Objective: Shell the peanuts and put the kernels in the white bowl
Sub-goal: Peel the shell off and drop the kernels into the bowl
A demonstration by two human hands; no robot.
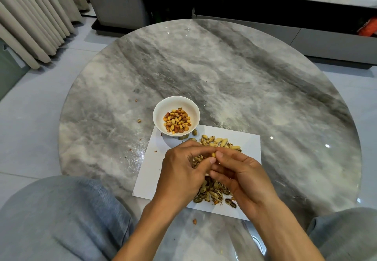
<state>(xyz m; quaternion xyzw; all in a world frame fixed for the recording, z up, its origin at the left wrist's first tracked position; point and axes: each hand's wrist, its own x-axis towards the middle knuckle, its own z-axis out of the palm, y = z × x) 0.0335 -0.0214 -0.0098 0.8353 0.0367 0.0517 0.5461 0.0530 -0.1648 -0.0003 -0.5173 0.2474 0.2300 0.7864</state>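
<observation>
Between both hands' fingers, one peanut

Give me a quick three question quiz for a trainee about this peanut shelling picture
1. True or false: the white bowl already holds kernels.
2. Where do the empty shells lie? A) in the bowl B) on the white paper, nearest the person C) on the floor
3. What do the left hand and right hand hold between them?

Key: 1 true. 2 B. 3 a peanut, pinched by both hands.
</observation>
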